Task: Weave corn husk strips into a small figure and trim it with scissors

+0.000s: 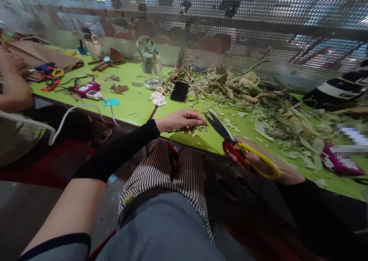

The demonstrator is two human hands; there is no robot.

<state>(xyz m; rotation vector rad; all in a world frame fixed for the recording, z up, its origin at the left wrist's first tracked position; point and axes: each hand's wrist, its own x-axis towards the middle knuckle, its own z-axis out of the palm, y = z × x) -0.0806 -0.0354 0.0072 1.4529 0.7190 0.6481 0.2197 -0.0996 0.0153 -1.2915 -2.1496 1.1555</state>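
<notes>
My left hand (pixel 184 121) pinches a thin bundle of dried plant strips (pixel 202 129) just above the front edge of the green table (pixel 135 113). In my right hand (pixel 254 161) is a pair of scissors (pixel 219 127) with one red and one yellow handle. The scissor blades are parted, and their tips point up and left, close beside the strips. Pale cut scraps (pixel 231 124) lie on the table just beyond the scissors. My fingers partly hide the held ends of the strips.
Behind my hands lie a black phone (pixel 179 91), crumpled tissue (pixel 158 98) and a water bottle (pixel 151 67). A heap of dried husks (pixel 230 85) spreads rightward toward a dark bottle (pixel 336 88). At left are a purple glue gun box (pixel 87 88), white cable and another person's arm (pixel 14 80). Perforated metal backs the table.
</notes>
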